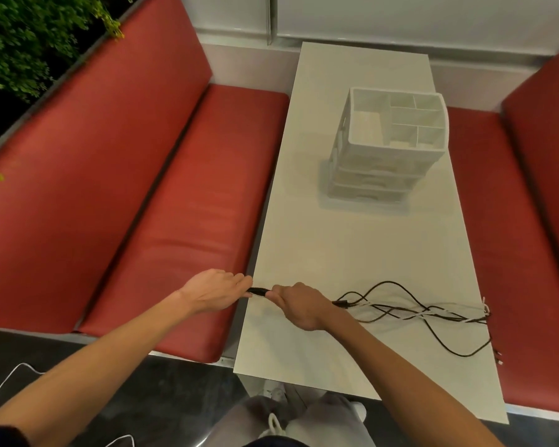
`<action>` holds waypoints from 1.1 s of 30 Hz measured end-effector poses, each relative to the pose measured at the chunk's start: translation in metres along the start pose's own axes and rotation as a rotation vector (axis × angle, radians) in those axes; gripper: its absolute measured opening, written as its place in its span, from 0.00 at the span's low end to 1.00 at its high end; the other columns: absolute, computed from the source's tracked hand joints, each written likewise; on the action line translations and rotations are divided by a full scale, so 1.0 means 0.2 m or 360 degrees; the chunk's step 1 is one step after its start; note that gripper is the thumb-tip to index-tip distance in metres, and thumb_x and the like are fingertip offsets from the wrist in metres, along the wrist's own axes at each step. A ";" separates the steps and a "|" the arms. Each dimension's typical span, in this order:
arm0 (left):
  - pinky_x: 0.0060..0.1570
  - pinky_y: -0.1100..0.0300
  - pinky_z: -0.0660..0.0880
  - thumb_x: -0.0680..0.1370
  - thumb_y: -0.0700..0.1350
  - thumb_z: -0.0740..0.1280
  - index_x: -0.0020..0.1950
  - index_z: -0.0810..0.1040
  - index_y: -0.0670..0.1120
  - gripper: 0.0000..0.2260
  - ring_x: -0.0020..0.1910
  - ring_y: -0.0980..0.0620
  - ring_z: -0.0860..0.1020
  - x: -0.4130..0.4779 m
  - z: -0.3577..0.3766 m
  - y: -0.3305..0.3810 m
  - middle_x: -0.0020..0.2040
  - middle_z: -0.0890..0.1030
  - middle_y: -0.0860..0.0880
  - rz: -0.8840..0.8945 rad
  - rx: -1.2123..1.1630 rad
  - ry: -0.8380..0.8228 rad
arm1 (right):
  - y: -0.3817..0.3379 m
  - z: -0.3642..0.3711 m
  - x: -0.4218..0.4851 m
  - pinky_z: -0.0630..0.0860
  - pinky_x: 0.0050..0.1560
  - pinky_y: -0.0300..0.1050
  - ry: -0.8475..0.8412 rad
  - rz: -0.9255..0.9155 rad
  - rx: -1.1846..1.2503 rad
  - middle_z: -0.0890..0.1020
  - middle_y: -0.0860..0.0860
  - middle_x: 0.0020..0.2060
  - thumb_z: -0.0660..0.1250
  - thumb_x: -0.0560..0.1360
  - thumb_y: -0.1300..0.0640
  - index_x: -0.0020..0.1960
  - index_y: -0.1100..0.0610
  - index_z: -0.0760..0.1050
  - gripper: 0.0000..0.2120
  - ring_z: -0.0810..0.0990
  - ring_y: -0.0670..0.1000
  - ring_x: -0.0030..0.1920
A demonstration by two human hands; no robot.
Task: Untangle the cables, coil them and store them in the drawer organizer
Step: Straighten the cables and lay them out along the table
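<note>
Little is done so far. At the bench's [352,253] near left edge, the left hand [217,290] and right hand [299,306] each curl their fingers round a black cable [258,291] stretched between them. The other cables [417,312] lie tangled to the right, none coiled. The drawer organizer [397,137] stands farther back, its drawers closed and nothing stored that I can see

Even, soft indoor light; the white rectangular table [352,253] is bright with faint shadows. Wide-angle bending at frame edges; overall slightly soft focus.
</note>
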State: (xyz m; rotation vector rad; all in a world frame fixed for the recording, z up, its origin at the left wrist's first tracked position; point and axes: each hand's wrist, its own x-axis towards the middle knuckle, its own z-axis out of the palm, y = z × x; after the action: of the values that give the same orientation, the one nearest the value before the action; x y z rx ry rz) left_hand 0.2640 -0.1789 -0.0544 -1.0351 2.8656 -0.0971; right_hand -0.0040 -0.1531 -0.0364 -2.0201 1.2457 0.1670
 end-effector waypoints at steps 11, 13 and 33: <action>0.82 0.39 0.45 0.86 0.52 0.63 0.76 0.66 0.47 0.21 0.78 0.46 0.63 0.02 0.12 0.04 0.72 0.70 0.49 -0.0706 -0.0861 -0.0631 | 0.00 0.15 0.07 0.69 0.34 0.50 0.0343 -0.0056 -0.0762 0.85 0.55 0.46 0.46 0.91 0.43 0.64 0.57 0.70 0.22 0.73 0.56 0.32; 0.83 0.50 0.51 0.83 0.52 0.68 0.82 0.61 0.48 0.30 0.80 0.51 0.60 0.05 0.05 0.05 0.78 0.66 0.51 -0.0614 -0.1097 -0.0408 | 0.01 0.14 0.07 0.69 0.34 0.50 0.0353 -0.0115 -0.0743 0.84 0.54 0.46 0.46 0.91 0.43 0.64 0.57 0.71 0.21 0.76 0.57 0.32; 0.36 0.48 0.73 0.89 0.59 0.49 0.64 0.68 0.44 0.20 0.44 0.38 0.85 0.27 -0.17 0.18 0.48 0.85 0.45 -0.0139 -0.0017 -0.0587 | 0.02 -0.10 -0.02 0.61 0.28 0.48 0.0243 -0.0050 -0.0829 0.85 0.54 0.49 0.49 0.91 0.43 0.61 0.54 0.66 0.16 0.83 0.63 0.40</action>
State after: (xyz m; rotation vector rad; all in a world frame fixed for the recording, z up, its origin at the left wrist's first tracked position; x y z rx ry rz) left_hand 0.1955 -0.1845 -0.0276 -1.0541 2.4932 0.0940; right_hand -0.0153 -0.1647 -0.0222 -2.5343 1.3655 0.3584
